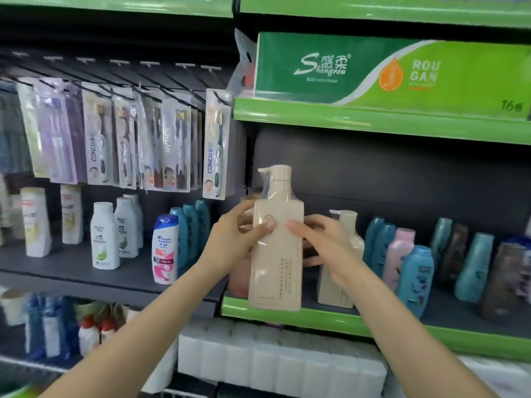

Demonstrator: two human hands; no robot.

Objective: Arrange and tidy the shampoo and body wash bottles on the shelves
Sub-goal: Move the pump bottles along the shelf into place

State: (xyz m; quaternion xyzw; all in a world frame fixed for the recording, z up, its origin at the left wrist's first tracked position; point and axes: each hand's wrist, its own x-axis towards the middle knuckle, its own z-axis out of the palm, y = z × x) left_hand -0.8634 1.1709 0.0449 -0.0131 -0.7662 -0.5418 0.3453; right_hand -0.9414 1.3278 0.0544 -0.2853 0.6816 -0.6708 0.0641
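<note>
We hold cream pump bottle (275, 239) upright, left hand (232, 242) and right hand (324, 245) both grasping its sides, above shelf (287, 314) edge. Placing step; next: lower beside twin bottle (344, 254) behind right grip, label forward.

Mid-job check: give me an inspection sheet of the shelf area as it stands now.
Surface: green-edged shelf, dark deck.
Job's things: beige pump bottle held upright at the shelf front; second beige bottle behind; teal bottles and a pink bottle to the right.
Clutter: toothbrush packs hanging left; tissue pack above.
Grippers: left hand and right hand both grip the pump bottle, fingers curled round it.
Cables: nothing seen.
Surroundings: white rolls below.
</note>
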